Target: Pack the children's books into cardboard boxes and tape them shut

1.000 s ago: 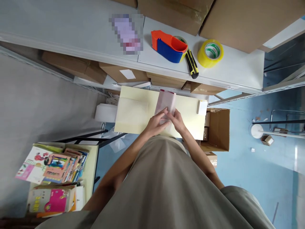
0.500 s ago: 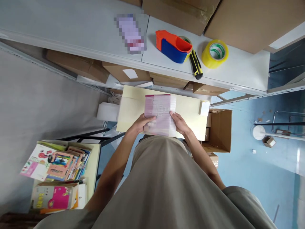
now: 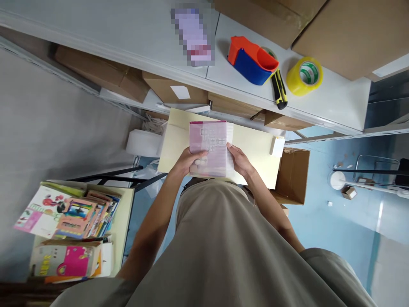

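Note:
A pink booklet in a clear plastic sleeve (image 3: pixel 209 145) is held flat above a small pale yellow table (image 3: pixel 255 153). My left hand (image 3: pixel 188 160) grips its lower left edge, with fingers over the cover. My right hand (image 3: pixel 239 158) holds its right edge. The booklet's cover faces up toward me. A small white block (image 3: pixel 277 146) sits at the table's right end.
A grey shelf (image 3: pixel 128 30) ahead carries an orange and blue tape dispenser (image 3: pixel 252 59), a yellow and black utility knife (image 3: pixel 279 88) and a yellow tape roll (image 3: pixel 304 75). Cardboard boxes (image 3: pixel 294 175) stand right of the table and under the shelf. Colourful books (image 3: pixel 68 213) are piled at lower left.
The booklet was turned from edge-on to flat with its cover up, then drawn slightly left. Both hands moved apart to its two sides. The camera view shifted left.

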Demonstrator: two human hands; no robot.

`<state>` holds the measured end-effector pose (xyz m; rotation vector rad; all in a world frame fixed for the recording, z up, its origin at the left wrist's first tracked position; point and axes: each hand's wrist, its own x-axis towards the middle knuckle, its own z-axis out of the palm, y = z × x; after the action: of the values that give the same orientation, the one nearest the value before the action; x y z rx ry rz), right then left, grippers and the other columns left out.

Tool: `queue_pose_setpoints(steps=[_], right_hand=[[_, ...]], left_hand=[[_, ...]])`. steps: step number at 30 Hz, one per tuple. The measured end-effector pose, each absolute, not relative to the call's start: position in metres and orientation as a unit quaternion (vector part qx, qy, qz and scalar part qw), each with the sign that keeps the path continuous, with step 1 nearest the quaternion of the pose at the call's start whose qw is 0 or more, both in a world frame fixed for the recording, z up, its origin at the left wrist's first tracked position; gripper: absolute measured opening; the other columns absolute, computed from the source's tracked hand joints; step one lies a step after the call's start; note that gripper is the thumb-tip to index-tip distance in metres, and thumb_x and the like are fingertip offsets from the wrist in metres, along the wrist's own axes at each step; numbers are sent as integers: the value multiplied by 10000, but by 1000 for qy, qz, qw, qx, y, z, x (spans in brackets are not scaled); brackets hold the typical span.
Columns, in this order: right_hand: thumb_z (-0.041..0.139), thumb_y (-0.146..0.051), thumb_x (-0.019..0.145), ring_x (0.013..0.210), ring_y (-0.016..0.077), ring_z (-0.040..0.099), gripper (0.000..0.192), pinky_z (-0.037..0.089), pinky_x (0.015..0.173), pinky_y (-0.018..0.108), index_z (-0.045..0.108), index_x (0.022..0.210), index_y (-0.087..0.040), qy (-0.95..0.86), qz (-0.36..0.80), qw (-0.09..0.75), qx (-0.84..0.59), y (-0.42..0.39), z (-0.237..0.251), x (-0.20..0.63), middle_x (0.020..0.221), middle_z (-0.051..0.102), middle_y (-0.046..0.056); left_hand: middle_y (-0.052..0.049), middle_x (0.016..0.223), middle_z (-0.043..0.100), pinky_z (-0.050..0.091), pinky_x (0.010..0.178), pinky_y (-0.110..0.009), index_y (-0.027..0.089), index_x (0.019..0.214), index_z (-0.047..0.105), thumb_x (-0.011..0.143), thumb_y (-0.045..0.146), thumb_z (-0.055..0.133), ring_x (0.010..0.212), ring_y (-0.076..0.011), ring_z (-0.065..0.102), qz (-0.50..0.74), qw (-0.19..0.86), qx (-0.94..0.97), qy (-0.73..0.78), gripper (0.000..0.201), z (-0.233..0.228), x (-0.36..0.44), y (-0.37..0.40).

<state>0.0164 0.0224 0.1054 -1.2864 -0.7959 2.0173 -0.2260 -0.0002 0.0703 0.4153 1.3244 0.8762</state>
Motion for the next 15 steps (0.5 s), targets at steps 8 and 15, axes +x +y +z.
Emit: queue_pose_setpoints(steps=[8,15], right_hand=[[938,-712,880,1368,319,778,531,625,1216,439,859,1127,-249,-212,786,323,-482,38,50,-41,1191,913,58],[910,-552,952,1200,261,818,341,658,1096,372,828,1028,-229,-145,761,323,-545,75,-34,-128,1072,910,43]], left_hand=[[-88,1059,841,583,703,-271,174,1111,822,651,566,1038,882,-211,757,414,632,234,612,642,29,-292,19],[-57,965,811,576,744,-312,181,1029,764,621,388,966,862,-227,728,380,569,249,686,500,-50,-361,61]])
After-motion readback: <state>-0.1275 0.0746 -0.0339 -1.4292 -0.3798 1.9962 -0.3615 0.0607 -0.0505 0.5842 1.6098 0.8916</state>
